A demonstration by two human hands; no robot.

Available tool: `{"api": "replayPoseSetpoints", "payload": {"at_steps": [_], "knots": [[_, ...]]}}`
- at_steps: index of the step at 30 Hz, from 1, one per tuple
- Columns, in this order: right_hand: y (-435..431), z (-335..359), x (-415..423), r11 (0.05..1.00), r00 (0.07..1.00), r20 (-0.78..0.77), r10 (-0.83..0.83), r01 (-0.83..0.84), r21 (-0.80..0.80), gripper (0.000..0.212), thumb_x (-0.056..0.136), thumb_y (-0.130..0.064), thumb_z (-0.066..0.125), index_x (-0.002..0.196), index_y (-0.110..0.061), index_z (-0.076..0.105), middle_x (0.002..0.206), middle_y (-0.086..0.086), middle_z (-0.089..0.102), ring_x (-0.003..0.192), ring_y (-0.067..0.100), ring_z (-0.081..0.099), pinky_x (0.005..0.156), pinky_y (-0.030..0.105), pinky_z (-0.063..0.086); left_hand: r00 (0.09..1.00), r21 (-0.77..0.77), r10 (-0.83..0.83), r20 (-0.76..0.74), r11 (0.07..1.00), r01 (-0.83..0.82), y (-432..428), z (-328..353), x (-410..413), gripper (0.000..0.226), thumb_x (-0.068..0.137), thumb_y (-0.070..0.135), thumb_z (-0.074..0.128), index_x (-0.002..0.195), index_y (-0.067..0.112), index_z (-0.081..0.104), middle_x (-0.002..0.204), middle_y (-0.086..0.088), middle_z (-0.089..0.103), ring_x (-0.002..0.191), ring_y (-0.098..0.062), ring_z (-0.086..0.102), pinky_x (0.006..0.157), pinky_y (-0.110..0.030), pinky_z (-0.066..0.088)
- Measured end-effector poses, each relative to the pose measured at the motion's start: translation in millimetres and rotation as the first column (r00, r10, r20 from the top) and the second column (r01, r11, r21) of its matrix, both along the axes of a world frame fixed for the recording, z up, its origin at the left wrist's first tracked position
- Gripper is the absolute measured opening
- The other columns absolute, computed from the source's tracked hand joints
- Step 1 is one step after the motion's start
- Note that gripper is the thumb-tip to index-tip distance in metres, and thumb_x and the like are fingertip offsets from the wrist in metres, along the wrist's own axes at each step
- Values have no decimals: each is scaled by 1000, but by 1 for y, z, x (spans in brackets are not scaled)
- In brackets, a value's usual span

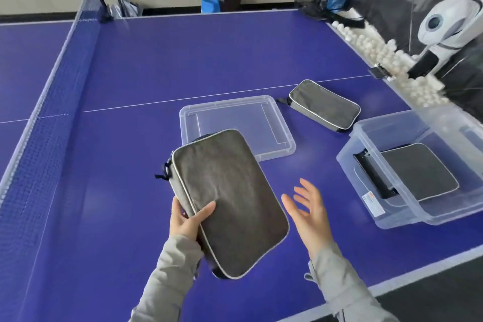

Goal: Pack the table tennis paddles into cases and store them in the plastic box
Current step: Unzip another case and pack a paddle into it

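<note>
Nearest, left hand [187, 219] grips a grey paddle case [230, 204] by its edge above the blue worktop [130, 73], thumb on top. Right hand [308, 214] is just beside it, fingers [303, 191] spread, holding nothing. Farther right, plastic box [360, 191] contains a second case [418, 172]. Beyond: clear lid [235, 123] and third case [325, 106], lying flat.

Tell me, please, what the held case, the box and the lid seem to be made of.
Held case, gripped by the left hand: looks like dark grey woven fabric, matte, with pale piping; it creases softly.
Box: clear, glossy rigid plastic; the case inside shows through its wall.
Lid: the same clear plastic, probably; the blue table shows through.
</note>
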State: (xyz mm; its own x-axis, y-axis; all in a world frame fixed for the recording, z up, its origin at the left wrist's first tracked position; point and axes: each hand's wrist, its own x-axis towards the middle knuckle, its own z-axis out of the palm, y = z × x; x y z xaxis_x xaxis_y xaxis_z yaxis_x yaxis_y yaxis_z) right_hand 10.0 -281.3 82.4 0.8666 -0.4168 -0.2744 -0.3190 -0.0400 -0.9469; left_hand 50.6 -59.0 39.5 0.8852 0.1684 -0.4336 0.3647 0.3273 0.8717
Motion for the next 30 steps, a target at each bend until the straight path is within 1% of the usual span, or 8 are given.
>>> {"api": "replayPoseSetpoints", "payload": {"at_steps": [4, 6, 11, 16, 20, 24, 27, 30], "knots": [[25, -12, -18, 927, 995, -95, -22, 56, 372, 67, 73, -33, 72, 132, -35, 38, 128, -1, 57, 109, 5, 60, 86, 27, 49, 960, -228, 197, -198, 944, -240, -21, -16, 3, 37, 70, 14, 77, 94, 29, 54, 93, 1, 66, 84, -20, 65, 81, -39, 52], [36, -11, -15, 852, 994, -96, -48, 90, 516, 64, 72, -31, 72, 128, -35, 41, 115, 0, 68, 97, 8, 67, 71, 26, 54, 945, -296, 227, -235, 910, -292, -32, -17, 1, 34, 74, 14, 74, 95, 30, 53, 96, 2, 66, 89, -20, 64, 85, -41, 51], [29, -10, -13, 836, 982, -92, -168, 191, 514, 46, 79, -13, 72, 111, -35, 48, 88, -1, 76, 76, 9, 71, 59, 23, 53, 950, -378, 208, -234, 881, -286, -52, -12, -12, 31, 79, 10, 68, 101, 26, 54, 103, 0, 67, 94, -20, 65, 87, -42, 51], [-8, -1, -27, 836, 978, -40, -203, 195, 512, 50, 75, -13, 74, 114, -36, 52, 94, 3, 75, 85, 15, 71, 68, 28, 52, 969, -370, -30, -247, 927, -65, -55, -5, -26, 11, 91, 29, 54, 99, 24, 57, 87, -2, 58, 74, -16, 61, 52, -28, 55], [-70, 12, -48, 854, 986, 24, -166, 132, 504, 64, 58, -26, 79, 117, -34, 54, 98, 4, 75, 89, 18, 71, 73, 34, 52, 965, -385, -103, -239, 923, 3, -43, 0, -26, 41, 85, 59, 47, 101, 24, 62, 99, -4, 62, 92, -24, 60, 66, -42, 60], [-141, 21, -78, 862, 988, 78, -132, 75, 501, 58, 64, -22, 74, 119, -32, 56, 101, 3, 74, 91, 18, 71, 71, 32, 54, 962, -224, -201, -186, 962, 158, -59, 12, -19, 46, 91, 58, 37, 129, 33, 45, 113, -4, 56, 98, -28, 54, 82, -43, 46], [-190, 28, -102, 875, 990, 102, -96, 35, 483, 47, 64, -23, 72, 107, -39, 63, 99, 2, 74, 90, 18, 71, 72, 35, 54, 913, -90, -407, -15, 910, 404, -100, 27, -25, 50, 90, 30, 57, 137, 23, 43, 113, -8, 61, 97, -27, 59, 76, -39, 49], [-240, 36, -127, 884, 989, 117, -88, 24, 466, 43, 65, -22, 70, 104, -38, 64, 94, 2, 75, 86, 18, 72, 70, 36, 55, 879, -41, -473, 52, 879, 475, -153, 43, -46, 82, 50, 31, 91, 122, 16, 54, 99, -5, 71, 86, -22, 69, 71, -33, 56]]}}
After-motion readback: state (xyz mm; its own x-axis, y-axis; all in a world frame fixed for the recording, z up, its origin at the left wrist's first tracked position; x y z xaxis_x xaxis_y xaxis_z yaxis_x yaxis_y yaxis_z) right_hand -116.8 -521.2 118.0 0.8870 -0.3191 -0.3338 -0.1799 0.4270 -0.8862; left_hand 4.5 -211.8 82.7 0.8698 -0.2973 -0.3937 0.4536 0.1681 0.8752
